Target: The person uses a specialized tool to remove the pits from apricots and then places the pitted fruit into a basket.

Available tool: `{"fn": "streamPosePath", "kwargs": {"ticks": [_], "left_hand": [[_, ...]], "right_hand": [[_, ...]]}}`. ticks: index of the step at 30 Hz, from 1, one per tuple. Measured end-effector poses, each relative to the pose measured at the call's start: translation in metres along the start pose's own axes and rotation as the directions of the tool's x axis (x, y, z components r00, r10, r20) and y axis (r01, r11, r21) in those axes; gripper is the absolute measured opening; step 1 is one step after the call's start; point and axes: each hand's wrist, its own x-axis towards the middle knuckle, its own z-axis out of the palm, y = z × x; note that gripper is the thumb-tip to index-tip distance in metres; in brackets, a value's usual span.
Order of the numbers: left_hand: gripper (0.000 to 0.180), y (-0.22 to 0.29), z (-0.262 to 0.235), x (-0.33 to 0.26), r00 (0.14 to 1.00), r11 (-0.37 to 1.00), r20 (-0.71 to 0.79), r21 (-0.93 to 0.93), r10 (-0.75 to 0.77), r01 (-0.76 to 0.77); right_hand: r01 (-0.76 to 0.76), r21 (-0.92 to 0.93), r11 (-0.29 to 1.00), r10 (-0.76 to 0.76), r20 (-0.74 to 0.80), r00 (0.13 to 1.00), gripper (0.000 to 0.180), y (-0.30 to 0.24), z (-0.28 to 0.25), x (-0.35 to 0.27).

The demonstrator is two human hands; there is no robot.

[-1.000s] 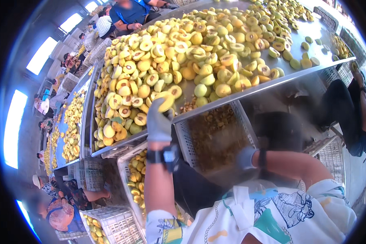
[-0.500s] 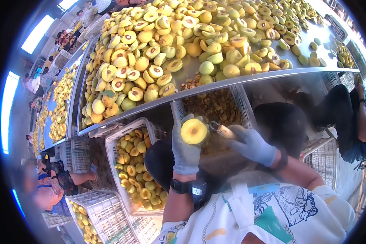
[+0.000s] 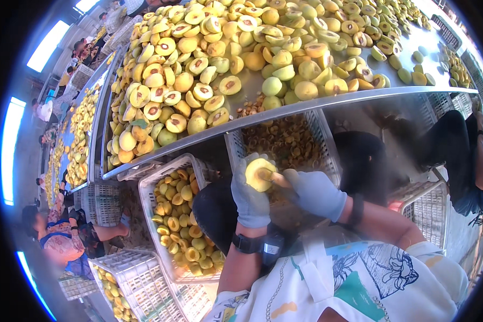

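In my gloved left hand point(image 3: 250, 201) sits a yellow halved stone fruit point(image 3: 256, 174), cut face up, with the fingers wrapped round it. My gloved right hand point(image 3: 317, 194) grips the wooden handle of a pitting tool point(image 3: 280, 181). The tool's tip meets the middle of the cut face, and its metal loop is hidden there. Below both hands stands a grey plastic crate point(image 3: 329, 147) holding brown pits and scraps point(image 3: 284, 139).
A metal table point(image 3: 306, 103) ahead bears a heap of fruit halves point(image 3: 198, 64). To my left stand a white crate point(image 3: 149, 214) of halves and another crate point(image 3: 139, 273). One person point(image 3: 64, 236) sits at the left; another person's dark-clothed leg point(image 3: 451, 139) is at the right.
My right hand has moved left, bringing the pitting tool from beside the fruit half onto its cut face. My left hand has shifted slightly right with the fruit.
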Motion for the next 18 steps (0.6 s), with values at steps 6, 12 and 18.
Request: {"fn": "streamPosePath", "kwargs": {"ticks": [6, 12, 18], "left_hand": [[0.037, -0.008, 0.004, -0.002, 0.993, 0.99, -0.091, 0.123, 0.078, -0.066], [0.037, -0.008, 0.01, -0.001, 0.987, 0.997, -0.16, 0.079, 0.023, -0.011], [0.035, -0.012, 0.009, 0.001, 0.996, 0.997, -0.091, 0.07, -0.022, 0.028]], "right_hand": [[-0.221, 0.169, 0.961, 0.197, 0.146, 0.969, 0.028, 0.005, 0.027, -0.006], [-0.006, 0.119, 0.993, -0.005, 0.098, 0.995, 0.032, 0.004, 0.026, -0.008], [-0.625, 0.739, 0.251, 0.051, 0.635, 0.771, 0.03, -0.005, -0.006, 0.004]]}}
